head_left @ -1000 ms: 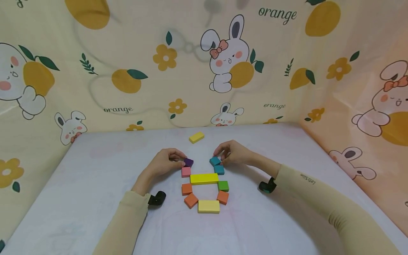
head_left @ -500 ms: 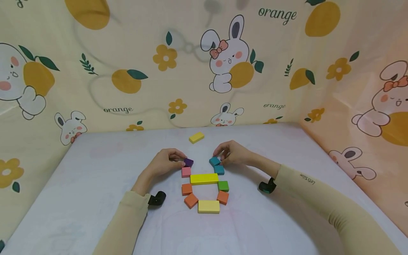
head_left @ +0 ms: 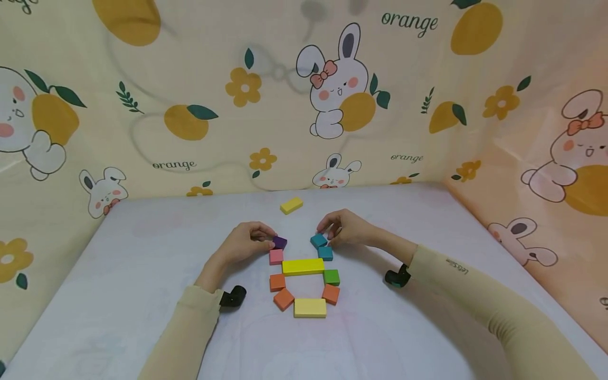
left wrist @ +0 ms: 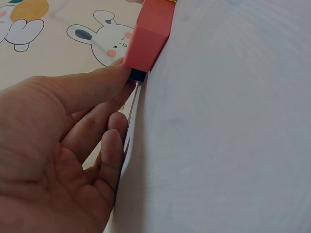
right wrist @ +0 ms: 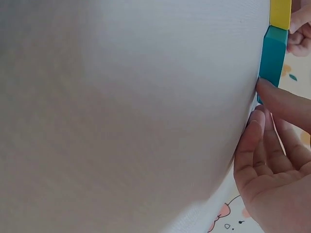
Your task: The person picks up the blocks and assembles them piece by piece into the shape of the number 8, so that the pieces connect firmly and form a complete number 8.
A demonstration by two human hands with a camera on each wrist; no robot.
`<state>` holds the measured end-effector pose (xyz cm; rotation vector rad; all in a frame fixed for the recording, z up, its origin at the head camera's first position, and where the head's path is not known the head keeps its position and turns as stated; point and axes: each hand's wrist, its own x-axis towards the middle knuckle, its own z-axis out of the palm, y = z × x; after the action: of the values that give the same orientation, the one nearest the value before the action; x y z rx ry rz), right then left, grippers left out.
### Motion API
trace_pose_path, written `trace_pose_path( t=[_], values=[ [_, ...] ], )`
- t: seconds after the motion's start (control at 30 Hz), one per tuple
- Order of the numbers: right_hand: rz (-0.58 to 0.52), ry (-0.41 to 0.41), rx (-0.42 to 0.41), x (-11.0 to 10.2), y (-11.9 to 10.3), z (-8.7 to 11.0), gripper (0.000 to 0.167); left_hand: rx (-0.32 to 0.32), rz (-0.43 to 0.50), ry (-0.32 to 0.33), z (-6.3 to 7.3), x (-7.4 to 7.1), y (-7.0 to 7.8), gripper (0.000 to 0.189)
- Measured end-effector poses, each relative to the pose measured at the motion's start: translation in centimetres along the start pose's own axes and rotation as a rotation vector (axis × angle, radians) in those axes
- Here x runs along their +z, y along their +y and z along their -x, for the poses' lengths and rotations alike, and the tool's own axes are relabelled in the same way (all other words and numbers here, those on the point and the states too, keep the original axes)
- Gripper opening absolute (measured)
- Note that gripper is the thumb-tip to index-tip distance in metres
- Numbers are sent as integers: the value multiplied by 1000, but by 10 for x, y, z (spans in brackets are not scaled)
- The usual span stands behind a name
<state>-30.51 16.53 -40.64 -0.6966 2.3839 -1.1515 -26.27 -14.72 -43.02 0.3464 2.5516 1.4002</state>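
Observation:
My left hand (head_left: 243, 241) pinches a small purple block (head_left: 280, 243) between thumb and fingers, at the far end of a pink block (head_left: 276, 257). In the left wrist view the pink block (left wrist: 150, 36) mostly hides the dark purple one (left wrist: 138, 75). Across from it, my right hand (head_left: 350, 227) grips a tilted teal block (head_left: 319, 240) by its sides. That block touches the corner of a second teal block (head_left: 325, 254). In the right wrist view, the thumb and fingers of the right hand (right wrist: 282, 155) lie low against the white surface.
A long yellow block (head_left: 302, 267) lies between the two rows. Nearer are a green block (head_left: 331, 277), orange blocks (head_left: 277, 282) and a pale yellow block (head_left: 310, 308), forming a ring. Another yellow block (head_left: 292, 205) lies apart at the back, before the printed cloth wall (head_left: 285, 121).
The head view has shifted very slightly. Both hands stay on their blocks, and the blocks keep their arrangement.

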Motion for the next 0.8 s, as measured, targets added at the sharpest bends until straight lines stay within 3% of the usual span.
trace_pose_path(
  t=[0.8],
  values=[
    [24, -39, 1, -4, -1, 2, 39, -11, 4, 0, 3, 1, 4, 23]
  ],
)
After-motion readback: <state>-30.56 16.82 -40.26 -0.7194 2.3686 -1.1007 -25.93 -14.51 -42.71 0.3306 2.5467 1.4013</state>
